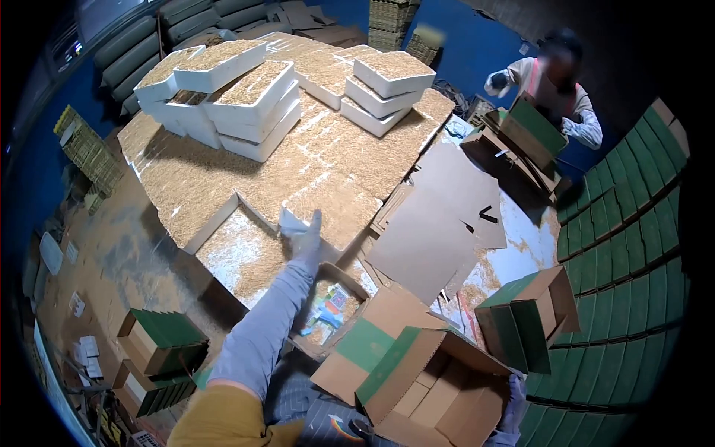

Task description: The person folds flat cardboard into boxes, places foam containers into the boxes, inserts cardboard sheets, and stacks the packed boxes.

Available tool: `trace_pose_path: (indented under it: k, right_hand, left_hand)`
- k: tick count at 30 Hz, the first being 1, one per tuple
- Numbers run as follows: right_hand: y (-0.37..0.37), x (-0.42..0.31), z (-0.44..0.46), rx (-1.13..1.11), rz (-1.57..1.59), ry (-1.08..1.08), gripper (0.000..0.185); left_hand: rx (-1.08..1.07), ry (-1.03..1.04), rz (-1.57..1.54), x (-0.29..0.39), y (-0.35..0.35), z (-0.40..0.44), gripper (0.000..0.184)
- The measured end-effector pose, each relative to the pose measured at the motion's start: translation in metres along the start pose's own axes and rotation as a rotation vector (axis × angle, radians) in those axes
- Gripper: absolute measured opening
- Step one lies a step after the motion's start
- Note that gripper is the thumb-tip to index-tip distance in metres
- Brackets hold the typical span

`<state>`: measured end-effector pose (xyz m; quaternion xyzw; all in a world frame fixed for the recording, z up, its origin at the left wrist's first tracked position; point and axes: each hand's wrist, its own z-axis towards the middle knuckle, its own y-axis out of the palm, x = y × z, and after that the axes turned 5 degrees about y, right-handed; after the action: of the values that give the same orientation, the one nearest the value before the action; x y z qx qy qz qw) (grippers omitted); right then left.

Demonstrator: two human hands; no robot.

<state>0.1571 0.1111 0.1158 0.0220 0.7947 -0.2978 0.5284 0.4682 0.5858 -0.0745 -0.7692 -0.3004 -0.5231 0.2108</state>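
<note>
An open cardboard carton (406, 361) sits tilted just before the person, their right hand (512, 410) holding its side. Their left hand (302, 237), index finger extended, touches a shavings-filled tray (348, 244); whether it grips, I can't tell.

Mustard-yellow top (216, 419), snug grey-blue sleeve (262, 324) down the forearm, dark striped clothing (319, 419) below (yep, with a rainbow motif (342, 428)).
</note>
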Motion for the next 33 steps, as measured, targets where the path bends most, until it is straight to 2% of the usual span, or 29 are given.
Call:
trace_pose_path:
  k: [1, 3, 4, 5, 7, 9, 11, 12, 13, 15, 16, 17, 18, 19, 21, 22, 24, 27, 28, 30, 33]
  right_hand:
    - [-0.003, 0.001, -0.001, -0.046, -0.02, 0.012, 0.032]
    - [-0.007, 0.01, 0.003, -0.013, -0.05, -0.007, 0.033]
    - [-0.009, 0.013, 0.004, -0.035, -0.027, -0.005, 0.033]
    - [-0.011, 0.014, 0.006, -0.059, -0.003, -0.005, 0.033]
    - [-0.003, -0.012, -0.014, -0.024, -0.039, -0.024, 0.033]
    - [-0.002, -0.019, -0.018, 0.014, -0.062, -0.041, 0.033]
    - [-0.008, -0.007, -0.013, -0.059, 0.154, 0.008, 0.03]
    - [-0.012, 0.011, -0.003, -0.075, 0.198, -0.019, 0.031]
    - [-0.009, 0.005, 0.001, -0.073, 0.195, 0.008, 0.031]
    - [-0.006, 0.002, 0.016, -0.14, 0.293, -0.008, 0.031]
    - [-0.004, -0.014, 0.019, -0.148, 0.225, 0.031, 0.032]
    - [-0.003, -0.017, 0.03, -0.193, 0.167, -0.063, 0.033]
    - [-0.006, -0.009, 0.046, -0.28, 0.414, 0.177, 0.033]
    - [-0.012, -0.017, 0.053, -0.326, 0.145, 0.008, 0.042]
    - [-0.008, -0.017, 0.075, -0.272, 0.12, -0.007, 0.045]
    - [0.002, -0.002, 0.089, -0.278, 0.564, -0.019, 0.036]
    - [-0.014, 0.003, 0.098, -0.228, 0.633, -0.073, 0.036]
    - [-0.041, -0.022, 0.07, -0.283, 0.45, -0.143, 0.036]
    - [-0.041, -0.026, 0.06, -0.324, 0.353, -0.167, 0.035]
    - [-0.034, -0.028, 0.045, -0.407, 0.147, -0.23, 0.035]
    - [-0.015, -0.019, 0.042, -0.413, -0.184, -0.456, 0.035]
  left_hand:
    - [-0.005, 0.0, -0.001, 0.002, 0.004, 0.002, 0.127]
    - [0.084, -0.076, 0.219, 0.035, 0.011, -0.009, 0.13]
    - [0.056, -0.08, 0.159, 0.045, 0.007, -0.01, 0.132]
    - [0.031, -0.063, 0.239, 0.086, -0.003, -0.038, 0.119]
    - [-0.173, 0.098, -0.185, 0.061, -0.036, -0.002, 0.095]
    - [-0.41, 0.035, -0.448, 0.086, -0.073, -0.01, 0.067]
    - [-0.646, -0.268, -0.682, 0.111, -0.107, -0.023, 0.057]
    - [-0.604, -0.278, -0.599, 0.131, -0.109, -0.047, 0.048]
    - [-0.668, -0.171, -0.543, 0.151, -0.106, -0.075, 0.044]
    - [-0.82, -0.335, -0.567, 0.179, -0.088, -0.117, 0.043]
    - [-0.866, -0.318, -0.488, 0.19, -0.072, -0.144, 0.048]
    - [-0.936, -0.334, -0.49, 0.193, -0.053, -0.167, 0.049]
    - [-1.017, -0.262, -0.445, 0.204, -0.038, -0.203, 0.05]
    - [-1.095, -0.192, -0.403, 0.21, -0.024, -0.237, 0.052]
    - [-1.208, -0.322, -0.425, 0.192, 0.008, -0.274, 0.055]
    - [-1.251, -0.369, -0.426, 0.181, 0.022, -0.293, 0.057]
    - [-1.334, -0.413, -0.427, 0.173, 0.031, -0.336, 0.059]
    - [-1.395, -0.384, -0.335, 0.141, 0.024, -0.349, 0.062]
    - [-1.388, -0.495, -0.278, 0.138, 0.015, -0.344, 0.064]
    - [-1.313, -0.518, -0.198, 0.135, -0.01, -0.333, 0.065]
    - [-1.323, -0.439, -0.098, 0.143, -0.044, -0.312, 0.07]
